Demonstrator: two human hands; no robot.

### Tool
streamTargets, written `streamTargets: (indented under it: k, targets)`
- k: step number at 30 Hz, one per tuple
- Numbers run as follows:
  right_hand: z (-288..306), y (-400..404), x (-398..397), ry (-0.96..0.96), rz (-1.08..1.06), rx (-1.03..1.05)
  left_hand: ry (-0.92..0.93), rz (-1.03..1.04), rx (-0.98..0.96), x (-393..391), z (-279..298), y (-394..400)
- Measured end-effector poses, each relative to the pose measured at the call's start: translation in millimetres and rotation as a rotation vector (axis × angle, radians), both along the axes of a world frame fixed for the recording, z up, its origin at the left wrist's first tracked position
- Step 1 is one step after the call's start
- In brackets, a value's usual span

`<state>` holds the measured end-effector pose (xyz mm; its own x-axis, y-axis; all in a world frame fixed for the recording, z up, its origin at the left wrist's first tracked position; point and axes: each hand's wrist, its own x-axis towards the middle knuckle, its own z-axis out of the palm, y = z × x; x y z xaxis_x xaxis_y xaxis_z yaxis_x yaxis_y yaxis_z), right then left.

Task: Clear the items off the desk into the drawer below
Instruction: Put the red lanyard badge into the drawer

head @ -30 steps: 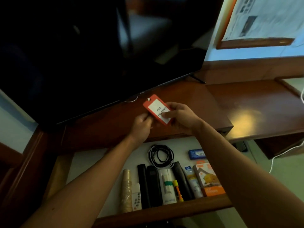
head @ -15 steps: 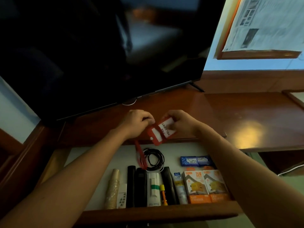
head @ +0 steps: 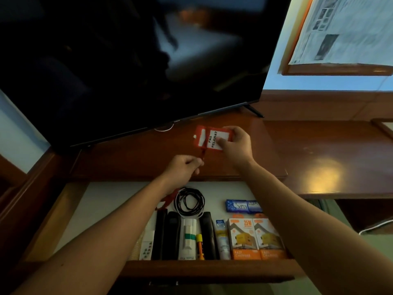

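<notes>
Red badge (head: 209, 139), its white card reading "PAS PELAWAT", is held above the bench (head: 308, 150) in front of the TV (head: 127, 67). Right hand (head: 236, 146) pinches its right end, thumb on the card face. Left hand (head: 183, 169) has a curled grip on the red strap (head: 203, 155) that hangs from the badge, just below it. Under the bench, the drawer (head: 208, 271) stands pulled out; inside lie a black cable (head: 190, 202), remotes (head: 173, 237), a tube (head: 222, 238), two orange boxes (head: 256, 239) and a blue pack (head: 242, 206).
</notes>
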<state>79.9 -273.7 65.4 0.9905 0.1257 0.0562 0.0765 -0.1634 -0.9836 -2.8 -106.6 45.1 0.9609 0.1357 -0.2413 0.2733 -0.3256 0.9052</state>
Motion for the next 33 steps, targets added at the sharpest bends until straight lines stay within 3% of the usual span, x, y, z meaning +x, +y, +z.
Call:
streamTargets:
  k: [3, 5, 7, 10, 12, 17, 19, 21, 26, 30, 33]
  targets:
    - [1.5, -7.6, 1.2, -0.314, 0.124, -0.33, -0.077, -0.129, 0.189, 2.4, 6.3, -3.2]
    - [3.2, -11.9, 3.1, -0.405, 0.25, -0.555, -0.136, -0.178, 0.333, 7.2, 12.3, -0.6]
    - [4.3, -15.4, 5.9, -0.387, 0.343, -0.686, -0.215, -0.2, 0.479, 13.4, 18.7, 3.8]
    - [4.3, -18.4, 6.7, -0.216, 0.467, -0.641, -0.329, -0.19, 0.553, 23.2, 21.9, 9.8]
    - [3.6, -19.5, 5.7, -0.044, 0.509, -0.486, -0.339, -0.137, 0.429, 29.3, 19.2, 12.2]
    - [5.1, -28.0, 5.2, 0.421, 0.565, 0.014, -0.122, 0.093, -0.259, 30.3, 9.1, 10.4]
    - [3.5, -27.1, 4.5, 0.511, 0.563, 0.183, -0.013, 0.163, -0.508, 25.3, 3.1, 9.2]
    - [-1.1, -21.6, 5.6, 0.522, 0.498, 0.268, 0.028, 0.205, -0.591, 19.7, -3.1, 3.5]
    - [-10.2, -6.3, 2.0, 0.487, 0.196, 0.336, 0.012, 0.19, -0.359, 11.6, -14.9, -16.8]
    - [-15.1, 2.3, -3.7, 0.243, -0.005, 0.104, -0.063, 0.116, -0.068, 9.8, -11.9, -22.8]
    - [-18.9, 3.0, -8.5, 0.037, -0.018, -0.084, -0.125, 0.021, 0.269, 8.6, -10.6, -17.5]
